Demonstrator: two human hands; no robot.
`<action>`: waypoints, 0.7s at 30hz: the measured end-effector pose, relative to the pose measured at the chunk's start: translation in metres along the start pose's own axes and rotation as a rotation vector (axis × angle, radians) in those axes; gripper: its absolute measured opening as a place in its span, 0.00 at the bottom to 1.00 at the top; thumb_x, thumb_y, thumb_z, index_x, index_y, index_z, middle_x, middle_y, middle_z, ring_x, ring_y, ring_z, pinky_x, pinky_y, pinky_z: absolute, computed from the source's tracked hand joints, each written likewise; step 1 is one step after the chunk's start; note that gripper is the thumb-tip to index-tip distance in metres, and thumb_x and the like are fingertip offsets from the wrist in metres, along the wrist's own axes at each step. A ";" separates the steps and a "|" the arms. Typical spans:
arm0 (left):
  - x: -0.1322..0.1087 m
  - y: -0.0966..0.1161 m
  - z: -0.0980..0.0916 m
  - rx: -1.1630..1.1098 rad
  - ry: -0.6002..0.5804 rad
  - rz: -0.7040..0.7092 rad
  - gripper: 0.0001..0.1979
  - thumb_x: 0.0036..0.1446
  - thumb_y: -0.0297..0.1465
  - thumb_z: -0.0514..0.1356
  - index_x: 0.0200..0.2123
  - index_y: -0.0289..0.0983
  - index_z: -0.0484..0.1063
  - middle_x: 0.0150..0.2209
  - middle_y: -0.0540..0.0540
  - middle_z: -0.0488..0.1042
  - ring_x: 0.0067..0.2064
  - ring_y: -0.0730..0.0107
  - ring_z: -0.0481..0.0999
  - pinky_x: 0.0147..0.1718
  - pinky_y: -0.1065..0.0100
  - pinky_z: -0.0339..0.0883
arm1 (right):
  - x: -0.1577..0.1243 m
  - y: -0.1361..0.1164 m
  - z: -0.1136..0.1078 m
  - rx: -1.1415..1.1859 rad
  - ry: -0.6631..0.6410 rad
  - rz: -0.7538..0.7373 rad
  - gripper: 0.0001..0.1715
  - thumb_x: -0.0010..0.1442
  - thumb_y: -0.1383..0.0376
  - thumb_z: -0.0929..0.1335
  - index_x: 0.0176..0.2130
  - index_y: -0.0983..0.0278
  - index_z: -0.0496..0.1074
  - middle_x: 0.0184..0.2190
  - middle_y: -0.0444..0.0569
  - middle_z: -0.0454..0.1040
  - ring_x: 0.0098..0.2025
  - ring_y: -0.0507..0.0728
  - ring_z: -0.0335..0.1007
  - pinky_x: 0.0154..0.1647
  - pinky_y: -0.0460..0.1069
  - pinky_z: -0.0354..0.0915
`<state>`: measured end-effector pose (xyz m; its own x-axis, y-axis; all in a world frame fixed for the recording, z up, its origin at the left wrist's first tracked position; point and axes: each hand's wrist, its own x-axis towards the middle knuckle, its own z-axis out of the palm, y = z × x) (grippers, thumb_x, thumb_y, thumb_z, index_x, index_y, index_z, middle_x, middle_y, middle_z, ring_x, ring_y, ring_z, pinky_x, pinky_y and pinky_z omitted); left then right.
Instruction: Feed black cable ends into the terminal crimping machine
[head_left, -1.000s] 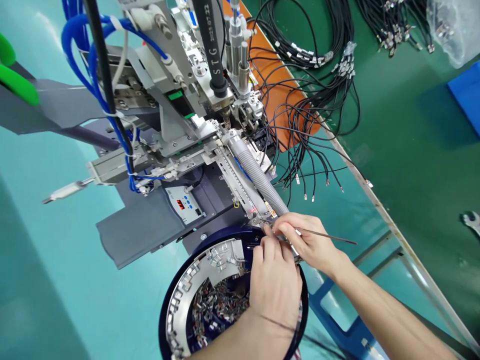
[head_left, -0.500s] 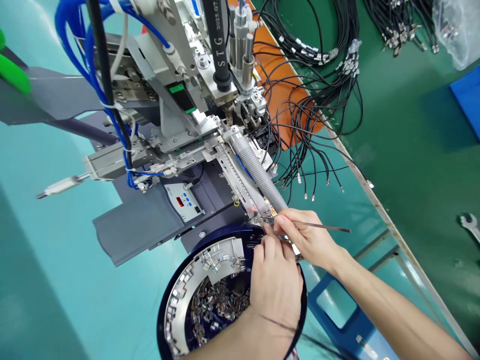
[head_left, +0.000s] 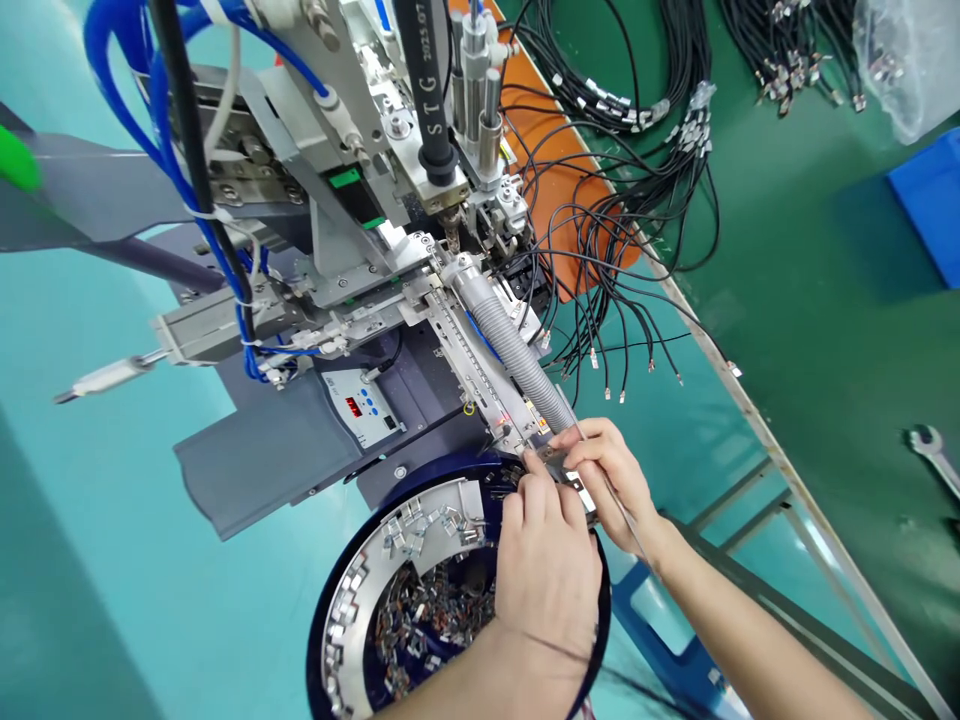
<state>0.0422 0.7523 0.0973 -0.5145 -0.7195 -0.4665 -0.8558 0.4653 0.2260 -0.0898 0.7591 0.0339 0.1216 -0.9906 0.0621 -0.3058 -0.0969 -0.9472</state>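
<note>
My right hand (head_left: 611,480) is closed around a thin metal rod (head_left: 621,508), which slants across the fingers and back toward the wrist. Its fingertips are at the lower end of the metal feeder track (head_left: 480,375). Beside it, my left hand (head_left: 547,560) rests over the rim of the round feeder bowl (head_left: 319,620). The left fingers are curled and pressed at the track's end; anything between them is hidden. Small metal connector parts (head_left: 431,525) lie on the bowl's ledge, with many more heaped inside.
A machine with a ribbed grey hose (head_left: 510,335) and blue air tubes (head_left: 157,120) stands ahead. Black cables (head_left: 600,240) spread over an orange sheet (head_left: 574,200) to the right. A wrench (head_left: 934,455) and a blue bin (head_left: 930,205) lie on the green table (head_left: 795,250); a control box (head_left: 364,408) sits left.
The rod in my right hand has swung from pointing right to lying back along the wrist. The right fingers have shifted around it. My left hand stays at the track's end.
</note>
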 end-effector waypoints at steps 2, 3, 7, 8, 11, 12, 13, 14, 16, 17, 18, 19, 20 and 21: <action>0.000 0.000 0.000 0.008 0.012 0.001 0.19 0.60 0.35 0.54 0.51 0.31 0.71 0.57 0.29 0.68 0.48 0.54 0.71 0.42 0.56 0.67 | 0.000 0.001 0.002 0.012 0.058 0.001 0.11 0.68 0.69 0.59 0.42 0.59 0.68 0.42 0.51 0.65 0.44 0.58 0.67 0.46 0.57 0.67; 0.000 0.000 0.001 0.013 0.021 0.002 0.19 0.60 0.35 0.54 0.51 0.31 0.71 0.57 0.29 0.68 0.48 0.54 0.71 0.42 0.56 0.67 | 0.000 0.002 0.003 0.018 0.077 -0.002 0.10 0.68 0.69 0.59 0.41 0.59 0.68 0.41 0.51 0.65 0.43 0.58 0.67 0.44 0.57 0.66; -0.002 0.001 0.003 0.033 0.069 0.002 0.18 0.60 0.35 0.54 0.49 0.31 0.72 0.57 0.29 0.68 0.50 0.54 0.70 0.42 0.55 0.67 | 0.000 0.003 0.003 0.038 0.097 -0.001 0.10 0.67 0.69 0.59 0.40 0.60 0.69 0.39 0.50 0.65 0.42 0.58 0.66 0.44 0.57 0.65; -0.003 0.001 0.003 0.037 0.080 0.001 0.18 0.60 0.35 0.55 0.48 0.31 0.73 0.57 0.29 0.68 0.50 0.53 0.70 0.42 0.55 0.67 | 0.000 0.003 0.003 0.040 0.095 0.002 0.11 0.67 0.69 0.59 0.40 0.60 0.69 0.39 0.50 0.65 0.42 0.58 0.65 0.44 0.57 0.65; -0.004 0.002 0.002 0.044 0.094 0.001 0.17 0.59 0.35 0.55 0.48 0.31 0.73 0.57 0.29 0.68 0.50 0.53 0.70 0.41 0.55 0.68 | 0.000 0.002 0.003 0.035 0.079 0.004 0.11 0.67 0.69 0.59 0.41 0.60 0.69 0.39 0.50 0.65 0.42 0.58 0.65 0.44 0.56 0.64; -0.004 0.002 0.002 0.043 0.095 0.001 0.17 0.59 0.34 0.56 0.48 0.31 0.73 0.56 0.28 0.69 0.50 0.52 0.70 0.40 0.56 0.68 | 0.000 0.002 0.003 0.031 0.071 0.001 0.11 0.67 0.69 0.59 0.41 0.59 0.69 0.39 0.50 0.66 0.42 0.58 0.65 0.44 0.56 0.64; -0.005 0.003 0.001 0.038 0.094 0.001 0.17 0.59 0.34 0.56 0.48 0.30 0.73 0.56 0.28 0.69 0.49 0.52 0.70 0.40 0.56 0.68 | 0.000 0.001 0.003 0.027 0.062 -0.001 0.11 0.67 0.69 0.59 0.41 0.59 0.69 0.39 0.50 0.66 0.42 0.58 0.65 0.44 0.56 0.64; -0.005 0.003 0.001 0.028 0.093 0.000 0.17 0.59 0.34 0.56 0.48 0.30 0.73 0.56 0.28 0.69 0.48 0.53 0.70 0.40 0.56 0.68 | -0.001 0.001 0.002 0.024 0.058 -0.004 0.11 0.67 0.69 0.59 0.41 0.59 0.69 0.39 0.50 0.66 0.42 0.58 0.65 0.44 0.56 0.64; -0.005 0.004 0.000 -0.009 0.087 -0.004 0.16 0.59 0.34 0.56 0.47 0.31 0.73 0.55 0.29 0.69 0.47 0.54 0.71 0.39 0.57 0.68 | -0.002 0.001 0.002 0.021 0.049 -0.007 0.12 0.67 0.69 0.59 0.42 0.59 0.69 0.39 0.50 0.66 0.42 0.58 0.65 0.44 0.56 0.64; -0.005 0.003 0.000 -0.031 0.086 -0.010 0.16 0.58 0.34 0.57 0.47 0.32 0.73 0.55 0.30 0.70 0.46 0.55 0.71 0.39 0.57 0.68 | -0.003 0.002 0.002 0.019 0.045 -0.008 0.12 0.67 0.69 0.59 0.42 0.59 0.69 0.39 0.50 0.66 0.42 0.58 0.65 0.45 0.55 0.64; -0.005 0.002 0.000 -0.054 0.086 -0.018 0.16 0.58 0.34 0.57 0.47 0.33 0.73 0.55 0.31 0.69 0.46 0.55 0.71 0.39 0.57 0.69 | -0.003 0.002 0.002 0.015 0.042 -0.007 0.12 0.68 0.69 0.59 0.42 0.59 0.69 0.39 0.50 0.66 0.42 0.58 0.65 0.45 0.55 0.64; -0.004 0.001 -0.001 -0.073 0.091 -0.028 0.16 0.57 0.34 0.58 0.47 0.33 0.73 0.56 0.31 0.69 0.46 0.55 0.71 0.39 0.56 0.69 | -0.004 0.002 0.002 0.010 0.040 -0.004 0.12 0.68 0.69 0.58 0.42 0.59 0.69 0.39 0.50 0.65 0.42 0.57 0.65 0.45 0.55 0.63; -0.003 -0.001 -0.002 -0.087 0.095 -0.038 0.15 0.57 0.34 0.58 0.46 0.34 0.73 0.56 0.31 0.69 0.47 0.54 0.70 0.40 0.56 0.69 | -0.004 0.001 0.002 0.006 0.039 -0.002 0.11 0.68 0.68 0.58 0.42 0.59 0.69 0.39 0.50 0.65 0.42 0.57 0.65 0.45 0.55 0.63; -0.002 -0.003 -0.003 -0.096 0.097 -0.049 0.15 0.57 0.34 0.59 0.45 0.34 0.73 0.57 0.31 0.68 0.48 0.54 0.70 0.41 0.55 0.69 | -0.005 0.001 0.002 0.004 0.039 0.003 0.11 0.68 0.68 0.58 0.41 0.59 0.69 0.39 0.50 0.65 0.42 0.57 0.65 0.44 0.55 0.63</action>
<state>0.0457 0.7511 0.1001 -0.4708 -0.7888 -0.3952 -0.8789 0.3804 0.2880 -0.0886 0.7637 0.0317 0.0840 -0.9939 0.0715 -0.3023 -0.0938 -0.9486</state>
